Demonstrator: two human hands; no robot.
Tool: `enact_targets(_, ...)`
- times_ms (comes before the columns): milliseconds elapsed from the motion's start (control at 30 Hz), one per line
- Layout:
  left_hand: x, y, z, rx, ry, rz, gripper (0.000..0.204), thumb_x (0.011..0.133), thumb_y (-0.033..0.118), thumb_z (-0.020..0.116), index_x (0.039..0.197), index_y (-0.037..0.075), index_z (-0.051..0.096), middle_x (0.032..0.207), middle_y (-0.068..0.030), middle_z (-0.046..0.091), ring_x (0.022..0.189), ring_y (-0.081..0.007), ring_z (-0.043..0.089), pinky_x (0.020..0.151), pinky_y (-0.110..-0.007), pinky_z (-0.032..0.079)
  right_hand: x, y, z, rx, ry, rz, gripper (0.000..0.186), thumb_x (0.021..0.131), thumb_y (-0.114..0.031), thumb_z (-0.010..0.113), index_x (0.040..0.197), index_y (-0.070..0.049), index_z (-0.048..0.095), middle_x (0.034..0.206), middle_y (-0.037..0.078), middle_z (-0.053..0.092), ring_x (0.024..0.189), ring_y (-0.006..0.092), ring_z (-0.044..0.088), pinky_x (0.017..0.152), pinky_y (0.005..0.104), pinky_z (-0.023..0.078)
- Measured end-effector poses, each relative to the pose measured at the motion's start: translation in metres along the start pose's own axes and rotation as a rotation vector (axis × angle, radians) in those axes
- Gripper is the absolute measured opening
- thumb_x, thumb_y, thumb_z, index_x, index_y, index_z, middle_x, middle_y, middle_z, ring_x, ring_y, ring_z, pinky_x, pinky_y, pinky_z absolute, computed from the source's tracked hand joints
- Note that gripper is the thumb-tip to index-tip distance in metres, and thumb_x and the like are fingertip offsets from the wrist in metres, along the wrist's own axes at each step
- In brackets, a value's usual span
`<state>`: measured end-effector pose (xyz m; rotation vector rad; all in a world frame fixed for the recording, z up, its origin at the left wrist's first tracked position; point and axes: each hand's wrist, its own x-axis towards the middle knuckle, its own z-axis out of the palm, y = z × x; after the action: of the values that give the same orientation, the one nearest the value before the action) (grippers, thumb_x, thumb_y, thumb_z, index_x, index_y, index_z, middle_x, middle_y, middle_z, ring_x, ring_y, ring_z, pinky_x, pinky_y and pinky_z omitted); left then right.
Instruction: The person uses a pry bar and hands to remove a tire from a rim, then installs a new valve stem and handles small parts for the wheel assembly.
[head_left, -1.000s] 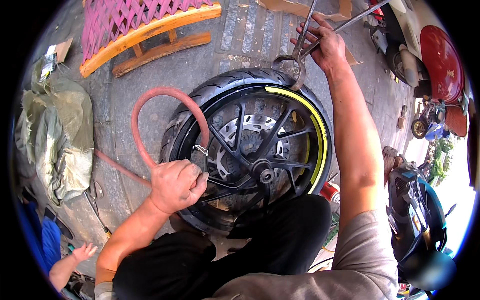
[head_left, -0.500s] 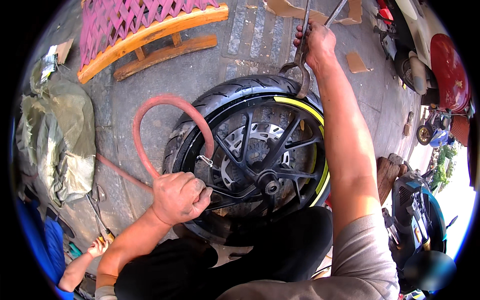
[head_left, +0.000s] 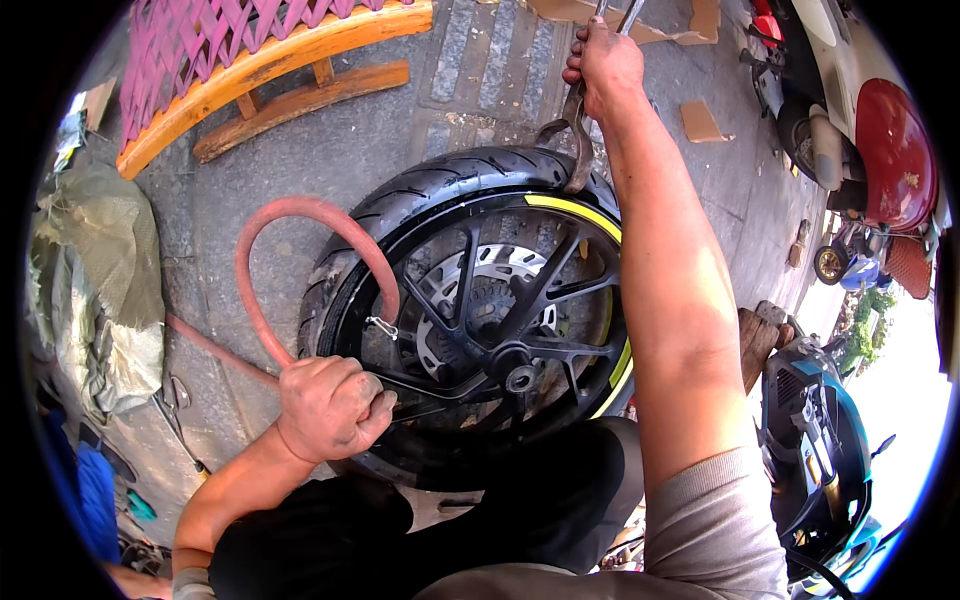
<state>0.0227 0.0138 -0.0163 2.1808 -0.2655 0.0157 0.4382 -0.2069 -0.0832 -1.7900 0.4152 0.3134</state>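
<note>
A black motorcycle wheel (head_left: 466,285) with a tyre (head_left: 440,178) lies flat in front of me, yellow striping along its rim. My right hand (head_left: 608,65), closed, grips the metal handles of long tongs (head_left: 580,135). Their curved jaws sit over the tyre and the rim at the far side. My left hand (head_left: 335,408) is a fist around a red rubber hose (head_left: 262,225), near the wheel's left edge. The hose loops up and over, its end reaching inside the rim beside a small metal clip (head_left: 382,327). My fingers hide the gripped part.
A wooden chair with purple webbing (head_left: 270,65) stands at the far left. Near it lies a crumpled pale sack (head_left: 110,290). A screwdriver (head_left: 178,435) is below that, near another person's blue clothing (head_left: 97,500). Cardboard (head_left: 703,122) and parked motorbikes (head_left: 825,440) are at right.
The whole view has shifted, so the scene sits further left. The tongs' handles look closer together. The other person's hand at lower left has dropped out of view. My left hand keeps its grip.
</note>
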Motion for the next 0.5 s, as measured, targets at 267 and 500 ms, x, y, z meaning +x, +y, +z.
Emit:
enact_targets(267,-0.008,-0.006,-0.008,-0.047,-0.099,0.053,0.031,0.067,0.013,0.087,0.08,0.01,0.06,0.065,-0.0033,0.054,0.053,-0.0245,0.056,0.049,-0.038,0.042,0.021,0.008,0.011,-0.101,-0.068,0.068,0.032,0.116,-0.03,0.053,0.099,-0.002,0.058,0.076,0.003,0.05,0.059,0.0144,0.045,0.051,0.0318,0.04)
enact_targets(500,-0.008,-0.011,-0.015,-0.157,-0.128,0.069,0.031,0.064,0.012,0.087,0.079,0.01,0.06,0.065,-0.0025,0.053,0.052,-0.0242,0.054,0.048,-0.039,0.04,0.043,0.021,0.017,-0.23,-0.023,0.056,0.046,0.113,-0.044,0.056,0.087,-0.007,0.059,0.067,0.007,0.052,0.05,0.0218,0.05,0.044,0.0388,0.044)
